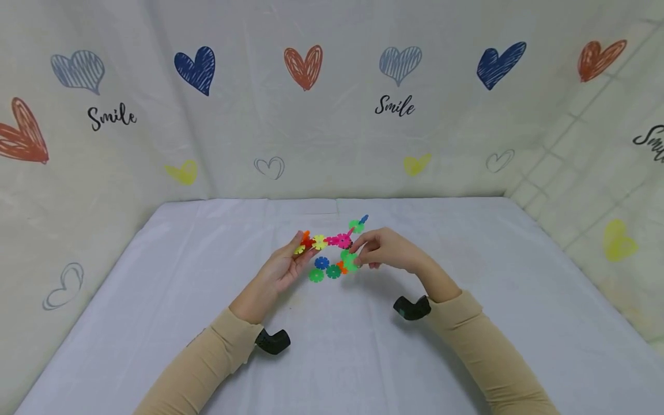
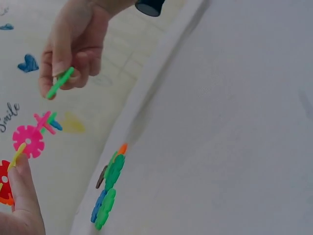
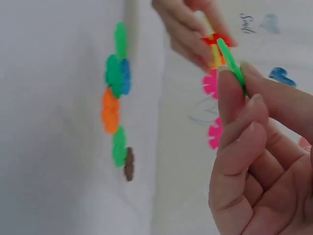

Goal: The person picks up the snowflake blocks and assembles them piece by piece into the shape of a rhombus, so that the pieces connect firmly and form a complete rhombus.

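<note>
My left hand (image 1: 280, 268) holds one end of a chain of slotted snowflake discs above the table. Yellow, orange and red discs (image 1: 307, 242) lie at its fingers, followed by a yellow disc (image 1: 319, 242), pink discs (image 1: 342, 240), a light green disc (image 1: 356, 226) and a blue disc (image 1: 365, 219) at the far end. Between thumb and fingertips, my right hand (image 1: 386, 248) pinches a single green disc (image 3: 231, 61), seen edge-on in the right wrist view. That disc is apart from the chain, close to its pink part in the left wrist view.
Loose discs lie on the white-covered table (image 1: 332, 357) below the hands: blue (image 1: 321, 263), light green (image 1: 316, 275), dark green (image 1: 334, 271), orange (image 3: 110, 110), another light green (image 3: 119, 147) and brown (image 3: 129, 164). A printed cloth (image 1: 332, 132) hangs behind the table.
</note>
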